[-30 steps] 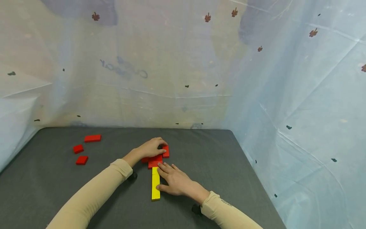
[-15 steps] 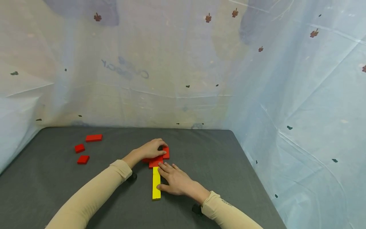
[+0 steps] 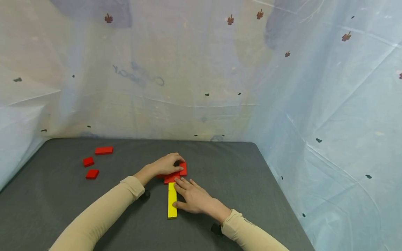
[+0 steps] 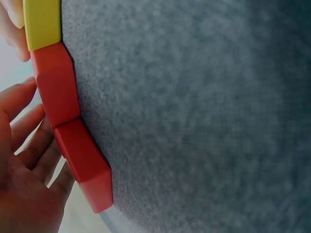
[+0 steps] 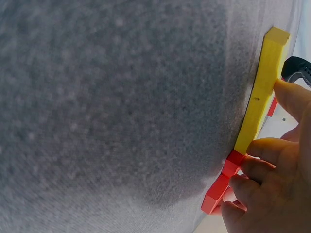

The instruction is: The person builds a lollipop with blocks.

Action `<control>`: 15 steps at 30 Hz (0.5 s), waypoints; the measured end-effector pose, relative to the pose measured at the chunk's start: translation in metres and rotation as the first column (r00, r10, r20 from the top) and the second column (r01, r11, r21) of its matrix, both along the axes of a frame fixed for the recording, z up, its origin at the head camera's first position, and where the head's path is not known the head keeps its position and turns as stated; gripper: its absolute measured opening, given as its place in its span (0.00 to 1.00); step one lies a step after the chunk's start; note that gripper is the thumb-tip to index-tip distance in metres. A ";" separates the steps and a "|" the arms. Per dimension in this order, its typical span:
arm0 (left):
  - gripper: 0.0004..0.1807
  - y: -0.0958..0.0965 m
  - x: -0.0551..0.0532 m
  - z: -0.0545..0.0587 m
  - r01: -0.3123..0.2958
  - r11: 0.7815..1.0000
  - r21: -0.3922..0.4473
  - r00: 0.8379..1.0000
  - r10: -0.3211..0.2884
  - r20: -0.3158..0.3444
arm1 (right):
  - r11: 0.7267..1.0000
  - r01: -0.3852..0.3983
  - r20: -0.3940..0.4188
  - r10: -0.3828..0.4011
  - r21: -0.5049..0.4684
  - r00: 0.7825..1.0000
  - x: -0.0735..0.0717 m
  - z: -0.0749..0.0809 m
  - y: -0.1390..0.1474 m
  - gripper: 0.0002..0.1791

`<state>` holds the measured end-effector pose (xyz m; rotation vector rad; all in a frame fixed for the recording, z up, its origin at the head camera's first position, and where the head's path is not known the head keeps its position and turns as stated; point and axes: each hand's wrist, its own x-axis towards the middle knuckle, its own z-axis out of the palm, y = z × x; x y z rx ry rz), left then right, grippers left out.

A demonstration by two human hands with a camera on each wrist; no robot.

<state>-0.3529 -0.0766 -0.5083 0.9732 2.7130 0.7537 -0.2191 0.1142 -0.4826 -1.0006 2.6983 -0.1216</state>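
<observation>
A long yellow block (image 3: 172, 202) lies on the dark cloth, its far end meeting red blocks (image 3: 171, 178) in an angled group. My left hand (image 3: 166, 164) arches over this group, thumb and fingers touching its top near the right-hand red block (image 3: 183, 169). In the left wrist view the fingers of that hand (image 4: 31, 160) look spread and fairly straight against the red pieces. My right hand (image 3: 194, 198) lies flat with spread fingers, its thumb on the yellow block and its fingertips at the red-yellow joint. Part of the red group is hidden under my left hand.
Loose red blocks lie on the left of the cloth-covered table (image 3: 245, 195): a longer one (image 3: 104, 150) and two small ones, one (image 3: 88, 161) behind the other (image 3: 92, 174). A pale plastic sheet (image 3: 188, 69) hangs behind and to the right.
The head view has shifted slightly. Both hands stay at the same blocks; the left hand and the right-hand red block have edged a little nearer to me.
</observation>
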 end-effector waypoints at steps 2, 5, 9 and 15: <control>0.19 0.000 0.000 0.000 0.002 1.000 0.000 1.000 -0.002 -0.003 | 1.000 0.000 -0.002 0.000 0.000 1.000 0.000 0.000 0.000 0.41; 0.19 0.000 0.001 0.000 -0.002 1.000 0.001 1.000 0.002 -0.004 | 1.000 -0.001 -0.003 0.001 0.000 1.000 0.000 0.000 0.000 0.41; 0.19 0.000 0.004 0.001 -0.007 1.000 0.006 1.000 0.007 -0.002 | 1.000 -0.005 -0.009 0.005 0.001 1.000 0.000 -0.001 0.000 0.41; 0.18 0.000 0.005 0.001 -0.009 1.000 0.012 1.000 0.009 0.000 | 1.000 -0.009 -0.017 0.009 0.001 1.000 -0.001 -0.002 0.000 0.41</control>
